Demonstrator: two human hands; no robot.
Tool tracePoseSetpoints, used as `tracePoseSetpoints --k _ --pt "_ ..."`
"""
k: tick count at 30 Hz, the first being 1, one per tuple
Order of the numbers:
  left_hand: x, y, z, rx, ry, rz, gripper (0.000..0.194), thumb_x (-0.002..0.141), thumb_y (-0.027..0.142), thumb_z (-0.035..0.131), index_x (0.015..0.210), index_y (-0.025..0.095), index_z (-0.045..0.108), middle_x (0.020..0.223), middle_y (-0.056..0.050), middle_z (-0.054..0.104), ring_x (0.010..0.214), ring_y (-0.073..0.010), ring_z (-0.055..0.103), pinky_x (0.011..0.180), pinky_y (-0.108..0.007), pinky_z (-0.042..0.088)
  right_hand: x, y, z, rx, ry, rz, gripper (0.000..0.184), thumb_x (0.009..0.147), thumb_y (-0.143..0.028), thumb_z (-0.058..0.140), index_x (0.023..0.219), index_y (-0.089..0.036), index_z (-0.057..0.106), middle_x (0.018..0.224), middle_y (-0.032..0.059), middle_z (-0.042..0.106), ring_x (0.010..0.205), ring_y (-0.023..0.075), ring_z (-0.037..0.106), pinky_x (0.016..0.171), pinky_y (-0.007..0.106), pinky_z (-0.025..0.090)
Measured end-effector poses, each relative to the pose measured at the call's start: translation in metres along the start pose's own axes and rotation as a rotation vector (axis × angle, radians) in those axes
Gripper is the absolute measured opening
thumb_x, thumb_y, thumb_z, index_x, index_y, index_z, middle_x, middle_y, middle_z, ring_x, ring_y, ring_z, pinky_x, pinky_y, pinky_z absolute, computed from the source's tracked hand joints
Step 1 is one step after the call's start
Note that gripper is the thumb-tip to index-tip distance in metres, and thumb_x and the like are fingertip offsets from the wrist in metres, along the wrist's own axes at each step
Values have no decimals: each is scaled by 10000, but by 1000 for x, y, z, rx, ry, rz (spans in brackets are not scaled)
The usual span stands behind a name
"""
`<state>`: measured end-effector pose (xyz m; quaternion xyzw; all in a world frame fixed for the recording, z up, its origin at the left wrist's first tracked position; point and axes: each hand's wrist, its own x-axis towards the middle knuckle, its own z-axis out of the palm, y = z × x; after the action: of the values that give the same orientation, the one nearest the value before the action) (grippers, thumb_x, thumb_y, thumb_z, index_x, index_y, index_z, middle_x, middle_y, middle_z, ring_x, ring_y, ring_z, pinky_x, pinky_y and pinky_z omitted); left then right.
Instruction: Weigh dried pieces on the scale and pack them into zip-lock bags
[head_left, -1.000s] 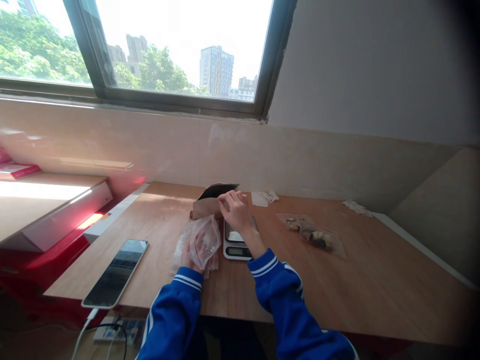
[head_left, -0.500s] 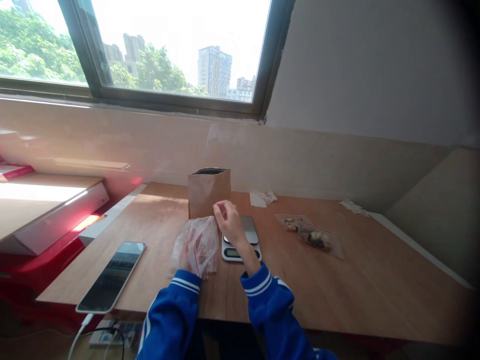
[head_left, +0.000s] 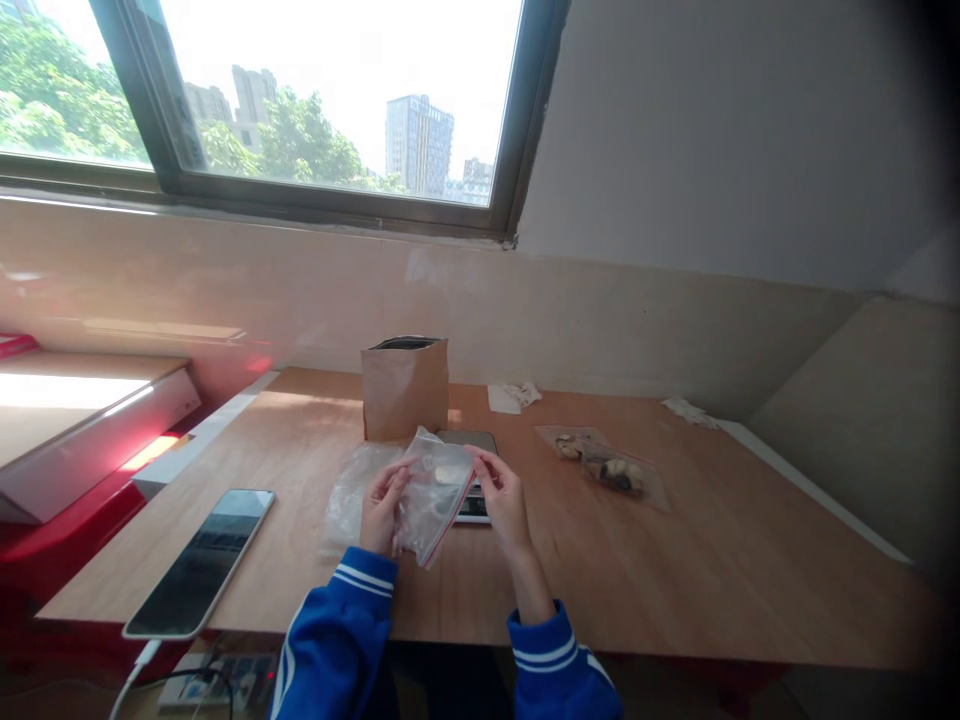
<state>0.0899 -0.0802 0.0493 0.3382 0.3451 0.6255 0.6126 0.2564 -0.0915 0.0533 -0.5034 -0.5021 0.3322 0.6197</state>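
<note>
The held plastic bag [head_left: 435, 495] is clear, with a red-lined edge.

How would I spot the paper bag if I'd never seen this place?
Find the wooden table under the window. Toward its back, behind and left of the scale, the paper bag stands upright, its top open. It is brown and opaque, unlike the clear plastic bag held in front of it.

Left hand [head_left: 382, 512] and right hand [head_left: 501, 498]: bare. Behind the grip, bright blue sleeves [head_left: 330, 645] end in cuffs [head_left: 545, 640], each ringed by two white stripes. Farther from the grip, white trim [head_left: 289, 652] marks each outer side.
</note>
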Motion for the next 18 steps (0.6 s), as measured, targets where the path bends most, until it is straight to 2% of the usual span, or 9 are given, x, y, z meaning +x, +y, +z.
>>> tracePoseSetpoints --k 3,4,6,8,9,14,18 --pt "-5 6 8 142 -25 77 438 727 461 702 1048 170 642 843 -31 733 293 -9 390 262 -148 289 -19 2 -1 120 13 95 578 848 -622 463 1252 -214 531 1098 105 654 833 218 622 676 332 500" --pt "-6 7 11 175 -24 104 447 751 491 667 1067 178 626 874 -34 732 287 0 363 259 -148 286 -25 3 0 169 -46 142 609 838 -639 474 1275 -216 494 1080 100 653 821 206 621 669 321 498" --pt "-8 9 16 233 -12 158 456 785 516 618 1095 183 602 924 -47 728 304 4 359 277 -144 313 -36 5 3 264 -258 248 648 782 -633 576 1264 -214 467 984 77 667 764 183 622 658 306 490" --pt "-9 10 18 291 27 208 455 804 520 590 1109 182 590 934 -57 728 319 0 363 286 -141 323 -43 6 7 317 -450 331 655 699 -559 716 1203 -209 486 827 29 665 675 158 608 639 293 476" --pt "-10 11 18 322 59 226 454 812 524 576 1110 182 589 919 -58 729 318 -4 356 280 -140 318 -45 6 9 329 -496 352 632 671 -516 759 1160 -207 502 758 2 649 635 144 594 625 284 466" --pt "-13 16 10 465 213 234 489 801 564 559 1090 174 611 811 -51 729 278 -21 314 232 -162 286 -46 3 11 348 -523 328 491 697 -446 761 1046 -202 515 687 -41 584 613 116 568 572 238 411" --pt "-16 19 6 533 239 267 498 789 555 577 1093 163 622 801 -66 737 281 -24 312 256 -171 295 -46 -2 9 318 -537 316 492 717 -436 747 1077 -197 513 633 -71 513 609 113 560 576 232 392"
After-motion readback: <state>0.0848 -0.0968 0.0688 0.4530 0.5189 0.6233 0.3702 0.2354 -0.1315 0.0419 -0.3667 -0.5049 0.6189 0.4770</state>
